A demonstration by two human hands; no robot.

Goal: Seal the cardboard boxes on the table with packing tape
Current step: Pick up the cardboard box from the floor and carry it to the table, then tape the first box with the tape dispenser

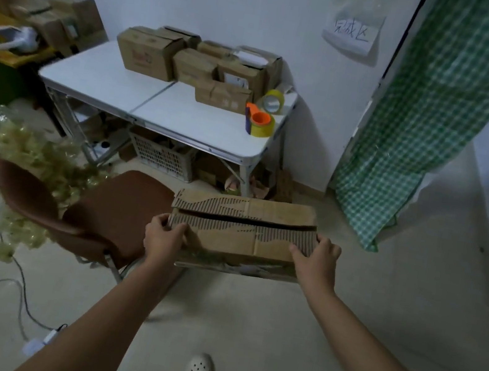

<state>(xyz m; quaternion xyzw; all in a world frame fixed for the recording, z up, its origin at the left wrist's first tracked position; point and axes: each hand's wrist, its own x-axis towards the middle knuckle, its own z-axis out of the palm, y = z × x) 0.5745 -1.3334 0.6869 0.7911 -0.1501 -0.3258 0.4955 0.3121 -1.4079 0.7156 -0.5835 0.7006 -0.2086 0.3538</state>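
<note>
Cardboard box [241, 234] held out in the air between both hands, over the floor, in front of the white folding table [108, 76] and not on it. Top flaps closed, but a dark gap runs along the seam between them; the outer paper is torn off much of the flaps, showing bare corrugation.

Left hand [162, 236] grips the box's left end. Thumb lies on the top flap near the corner, the other fingers [162, 220] curl around the end wall; the box sits just right of the palm.

Right hand [318, 259] grips the right end. Fingers [329, 244] curl over the top corner edge, thumb lies along the near flap; the box sits directly left of the palm. The seam gap runs from one hand's fingertips to the other's.

Beyond the fingers, well apart from the held box: a stack of boxes [199, 63] at the table's far side. A tape dispenser [259, 121] with an orange core and yellow roll stands near the table's right edge, a loose tape roll [272, 101] just behind it.

A brown chair [95, 211] stands just left of the left hand, partly under the box's left end. Checked green curtain [430, 103] hangs to the right. A paper sign [351, 32] is on the wall.
</note>
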